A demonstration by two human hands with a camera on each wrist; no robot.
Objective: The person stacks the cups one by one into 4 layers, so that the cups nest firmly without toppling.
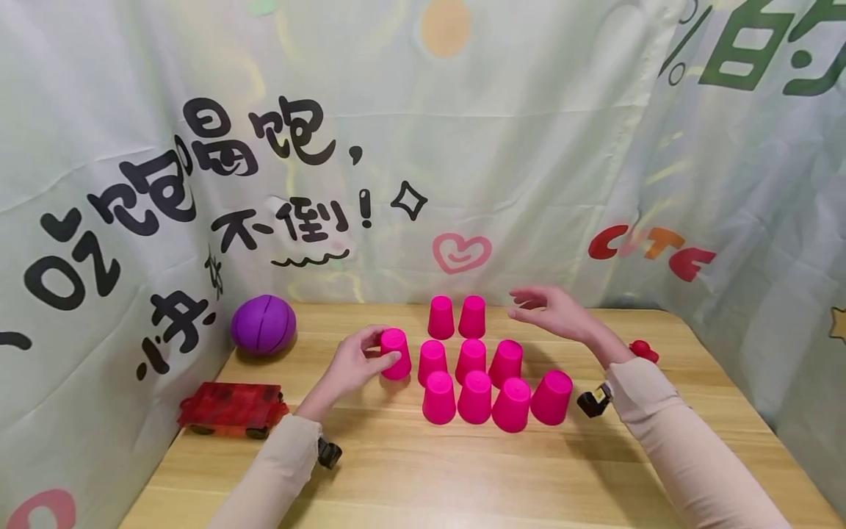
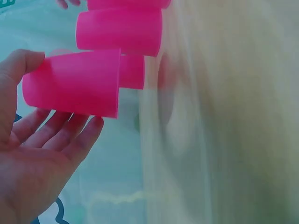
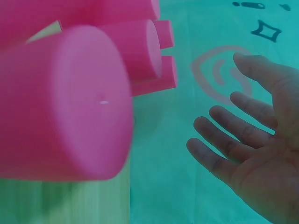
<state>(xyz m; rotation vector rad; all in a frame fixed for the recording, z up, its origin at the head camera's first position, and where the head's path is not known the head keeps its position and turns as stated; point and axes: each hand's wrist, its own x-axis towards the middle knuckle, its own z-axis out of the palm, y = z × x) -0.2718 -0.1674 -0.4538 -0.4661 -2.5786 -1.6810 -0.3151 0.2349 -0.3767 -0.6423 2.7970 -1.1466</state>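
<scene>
From my station I read red-and-orange "CUTE" lettering [image 1: 657, 250] and black "不倒!" characters [image 1: 311, 220] on the curtain [image 1: 529, 147]. I count ten plain, bright-pink tapered cups [image 1: 474, 400], closed ends up: rows of two, three and four on the table [image 1: 396, 470], plus one held cup [image 1: 396, 356] just left of the middle row. I see the left hand [image 1: 353, 362] grasping it between thumb and fingers; the right hand [image 1: 555, 312] is released, near the back row. I count one purple ball [image 1: 263, 325].

The head camera is facing forward-down from above, while left wrist camera [image 1: 329, 453] and right wrist camera [image 1: 595, 400] are sharing cups [image 1: 474, 400] close-up.
</scene>
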